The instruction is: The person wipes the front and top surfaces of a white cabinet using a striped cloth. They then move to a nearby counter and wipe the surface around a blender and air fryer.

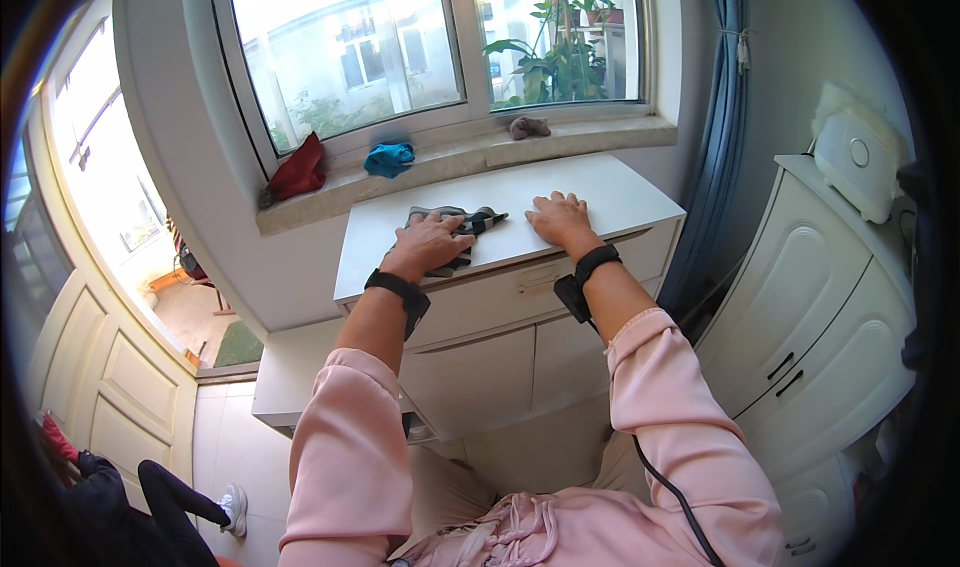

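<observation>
My left hand [430,244] lies palm down on a crumpled grey, black and white patterned cloth [480,223]. Its thumb is spread away from the fingers, and it covers the cloth's middle part. Beneath is the white top [600,184] of a low cabinet, with the cloth reaching its front edge. My right hand [561,218] rests on the same top, to the right of the cloth and apart from it. Its fingers are slightly bent and spaced, with nothing visible in them. Both wrists wear black straps with small devices.
The stone windowsill [450,158] behind holds a dark red cloth [298,168], a blue cloth [389,160] and a greyish bundle [529,127]. A white cupboard [795,297] bearing a white appliance [855,158] stands right. Lower left, a person [112,499] is beside an open door [112,357].
</observation>
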The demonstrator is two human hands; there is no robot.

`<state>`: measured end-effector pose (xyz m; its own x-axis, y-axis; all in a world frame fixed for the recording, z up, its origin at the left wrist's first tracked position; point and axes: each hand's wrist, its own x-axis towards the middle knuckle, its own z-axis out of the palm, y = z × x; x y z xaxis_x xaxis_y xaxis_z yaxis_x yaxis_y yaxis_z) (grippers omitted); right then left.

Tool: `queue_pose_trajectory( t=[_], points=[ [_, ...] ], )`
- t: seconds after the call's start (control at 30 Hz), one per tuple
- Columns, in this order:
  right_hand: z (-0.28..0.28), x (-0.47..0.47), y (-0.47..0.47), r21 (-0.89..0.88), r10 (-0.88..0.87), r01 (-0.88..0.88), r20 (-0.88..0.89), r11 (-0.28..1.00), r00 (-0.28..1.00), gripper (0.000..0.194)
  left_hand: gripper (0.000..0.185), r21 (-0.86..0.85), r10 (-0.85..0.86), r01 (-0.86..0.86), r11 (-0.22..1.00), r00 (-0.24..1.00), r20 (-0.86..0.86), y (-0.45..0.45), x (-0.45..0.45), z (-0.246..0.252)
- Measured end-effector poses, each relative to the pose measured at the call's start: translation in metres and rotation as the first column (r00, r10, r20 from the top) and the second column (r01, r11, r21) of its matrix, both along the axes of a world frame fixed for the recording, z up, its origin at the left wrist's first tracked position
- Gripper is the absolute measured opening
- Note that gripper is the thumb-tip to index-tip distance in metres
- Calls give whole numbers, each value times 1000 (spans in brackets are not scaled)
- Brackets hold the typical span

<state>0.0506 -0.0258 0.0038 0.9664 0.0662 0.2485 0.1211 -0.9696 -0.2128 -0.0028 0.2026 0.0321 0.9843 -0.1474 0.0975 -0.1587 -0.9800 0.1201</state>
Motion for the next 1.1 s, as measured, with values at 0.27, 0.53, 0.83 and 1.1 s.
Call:
queue_pose_trajectory(
  t=[0.27,0.53,0.83,1.1],
  points=[
    [1,-2,0,-6,-8,8,-42,1000,999,46,22,422,-447,327,846,866,224,54,-14,-17],
    [3,-6,3,-19,-18,17,-38,1000,999,46,26,1,-54,57,998,949,311,110,-59,-29],
    [1,-11,2,-27,-6,6,2,1000,1000,44,26,400,-401,341,851,913,76,143,-13,-11],
    [0,-11,1,-26,-12,13,37,1000,999,43,43,187,-23,55,981,985,-170,99,-6,14]
  ],
)
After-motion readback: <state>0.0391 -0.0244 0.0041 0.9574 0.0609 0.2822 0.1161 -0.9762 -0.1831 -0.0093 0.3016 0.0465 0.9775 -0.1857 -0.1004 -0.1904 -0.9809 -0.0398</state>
